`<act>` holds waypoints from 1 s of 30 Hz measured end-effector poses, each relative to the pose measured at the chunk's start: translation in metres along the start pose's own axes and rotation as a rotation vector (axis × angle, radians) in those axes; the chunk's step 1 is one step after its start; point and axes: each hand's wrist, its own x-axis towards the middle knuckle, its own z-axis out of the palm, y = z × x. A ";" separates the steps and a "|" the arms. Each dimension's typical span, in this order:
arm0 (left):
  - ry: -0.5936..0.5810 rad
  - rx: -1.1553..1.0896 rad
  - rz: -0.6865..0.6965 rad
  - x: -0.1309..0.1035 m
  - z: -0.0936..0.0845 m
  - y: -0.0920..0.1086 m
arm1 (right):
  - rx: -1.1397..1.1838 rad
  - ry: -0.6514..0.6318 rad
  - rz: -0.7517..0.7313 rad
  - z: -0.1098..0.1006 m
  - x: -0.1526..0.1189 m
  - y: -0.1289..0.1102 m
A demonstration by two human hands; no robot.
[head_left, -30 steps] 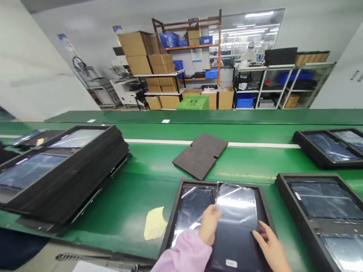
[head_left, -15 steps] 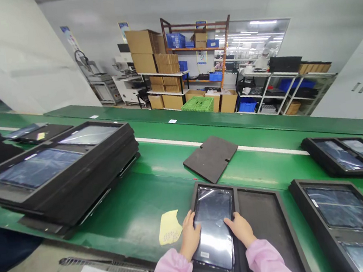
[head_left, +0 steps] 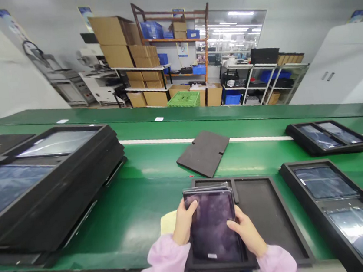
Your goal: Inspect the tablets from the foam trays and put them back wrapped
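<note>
Dark glass panels (head_left: 214, 226), in a small stack with a white label near the lower edge, are held above the left compartment of a black foam tray (head_left: 271, 217). My left hand (head_left: 185, 220) grips their left edge, thumb on the top face. On the right edge my right hand (head_left: 247, 232) has closed, its thumb also on the face. The tray's right compartment holds nothing. A yellow paper (head_left: 168, 223) lies partly hidden behind my left hand. Beyond the tray rests a flat black foam sheet (head_left: 204, 153) with notches.
A tall stack of black trays (head_left: 75, 183) with panels stands at the left. Two more filled tray groups, one near (head_left: 340, 209) and one farther back (head_left: 329, 136), sit at the right. A raised green ledge (head_left: 127, 116) runs along the back.
The panels have come up out of the left compartment and are tilted towards me, with both hands now gripping their sides. The view has shifted slightly.
</note>
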 end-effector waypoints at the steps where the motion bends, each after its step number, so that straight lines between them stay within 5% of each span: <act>1: -0.035 -0.026 0.024 -0.007 -0.002 0.008 | 0.012 -0.003 -0.042 -0.003 -0.007 -0.005; 5: -0.230 -0.109 0.265 -0.042 -0.007 0.025 | 0.060 0.051 -0.168 -0.014 -0.026 -0.031; 9: -0.312 -0.124 0.464 -0.058 -0.013 0.022 | 0.068 -0.041 -0.185 -0.016 -0.033 -0.047; 13: -0.423 -0.208 0.449 -0.057 -0.018 0.021 | 0.070 -0.050 -0.155 -0.012 -0.037 -0.046; 24: -0.437 -0.258 0.453 -0.054 -0.014 0.023 | 0.094 -0.069 -0.147 -0.017 -0.035 -0.044; 30: -0.393 -0.283 0.254 -0.051 -0.013 0.011 | 0.059 -0.132 0.005 -0.022 -0.019 -0.018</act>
